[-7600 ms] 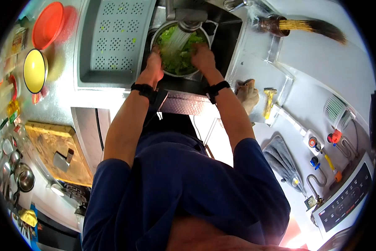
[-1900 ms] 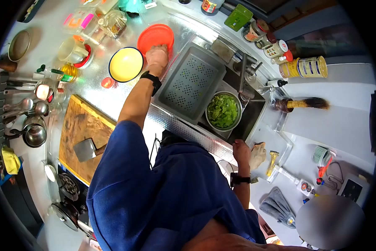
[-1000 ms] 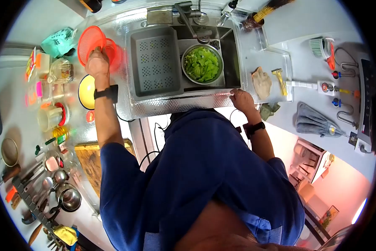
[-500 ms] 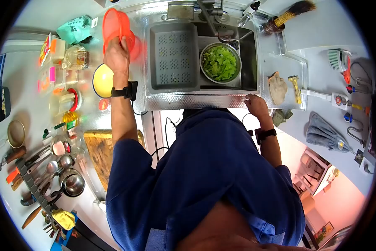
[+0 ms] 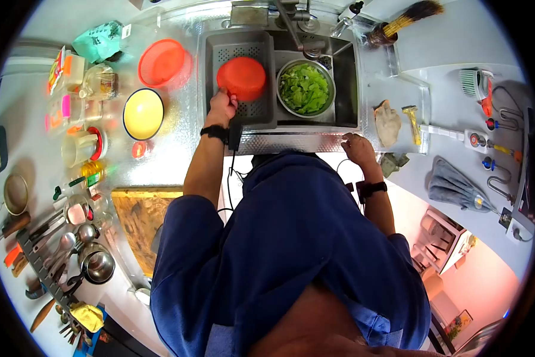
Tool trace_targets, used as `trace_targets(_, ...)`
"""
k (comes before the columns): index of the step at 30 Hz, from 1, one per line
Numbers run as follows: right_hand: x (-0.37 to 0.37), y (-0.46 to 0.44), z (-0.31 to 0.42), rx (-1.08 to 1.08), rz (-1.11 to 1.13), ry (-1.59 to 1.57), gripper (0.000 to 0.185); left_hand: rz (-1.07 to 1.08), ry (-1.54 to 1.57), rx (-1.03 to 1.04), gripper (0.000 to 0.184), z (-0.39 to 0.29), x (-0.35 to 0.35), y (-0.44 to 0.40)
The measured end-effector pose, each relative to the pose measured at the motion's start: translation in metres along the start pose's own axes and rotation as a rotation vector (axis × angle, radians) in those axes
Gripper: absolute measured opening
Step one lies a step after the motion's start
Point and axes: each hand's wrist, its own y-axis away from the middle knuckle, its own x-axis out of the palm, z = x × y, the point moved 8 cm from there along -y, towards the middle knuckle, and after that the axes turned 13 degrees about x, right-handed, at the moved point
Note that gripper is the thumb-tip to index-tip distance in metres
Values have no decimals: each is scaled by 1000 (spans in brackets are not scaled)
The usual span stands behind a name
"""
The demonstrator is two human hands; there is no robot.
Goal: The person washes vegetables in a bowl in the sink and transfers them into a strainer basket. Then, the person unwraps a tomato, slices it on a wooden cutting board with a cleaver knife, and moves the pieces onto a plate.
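The round red plastic basket [image 5: 242,78], clamped at its seven o'clock rim by the left hand [image 5: 222,108] alone, could tip or slip — the one-sided grip being the cause — over the rectangular grey perforated tray [image 5: 260,116]. It looks smooth and bright; at its four o'clock, the right hand [image 5: 359,149] curls by the silvery worktop edge [image 5: 291,143], whether gripping I cannot tell.

No lettering, brand, number or sign is legible.

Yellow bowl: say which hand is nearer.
Left. The left hand is right of the yellow bowl, holding a red basket; the right hand is farther right, at the sink's front edge.
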Motion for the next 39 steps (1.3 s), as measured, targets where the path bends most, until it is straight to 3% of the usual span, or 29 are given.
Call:
trace_targets(2, -5, 5, 0, -21, -52, -85, 27, 594, 327, 177, 16, -34, 40, 32)
trace_targets(4, -4, 5, 0, -22, -60, -78, 27, 596, 336, 221, 17, -39, 47, 42)
trace_targets(6, -3, 6, 2, -41, -73, -53, 26, -19, -82, 168, 16, -28, 5, 30)
trace_targets(10, -16, 2, 16, -50, -72, -83, 26, 23, -295, 358, 17, -46, 4, 36)
trace_targets(12, -32, 2, 33, -50, -50, -223, 25, 376, -454, 750, 21, -78, 43, 86)
trace_targets(13, -39, -2, 43, -8, 15, -285, 30, 310, -656, 914, 17, -93, 53, 122)
trace_targets(14, -43, -7, 52, -11, 15, -291, 30, 309, -661, 919, 17, -100, 55, 140)
trace_targets(16, -56, -19, 75, -118, 4, -587, 38, 255, -1283, 1765, 12, -120, 85, 219)
trace_targets(18, -78, -18, 112, -49, 258, -972, 49, 309, -1257, 1784, 14, -125, 90, 253)
trace_targets(21, -118, -15, 158, -36, 343, -1094, 53, 363, -1319, 1901, 15, -123, 93, 285)
trace_targets(23, -133, -12, 184, -146, 404, -1155, 55, 402, -1371, 1995, 17, -120, 94, 301)
trace_targets(27, -135, -16, 203, -177, 395, -1104, 51, 432, -1336, 2059, 20, -117, 88, 319)
trace_targets(29, -130, -19, 203, -165, 299, -905, 46, 398, -1292, 2088, 23, -118, 83, 326)
trace_targets(36, -158, 0, 212, -228, 145, -939, 38, 396, -1187, 1963, 32, -128, 76, 352)
trace_targets(39, -177, 7, 215, -259, 67, -878, 35, 244, -831, 1881, 56, -142, 61, 355)
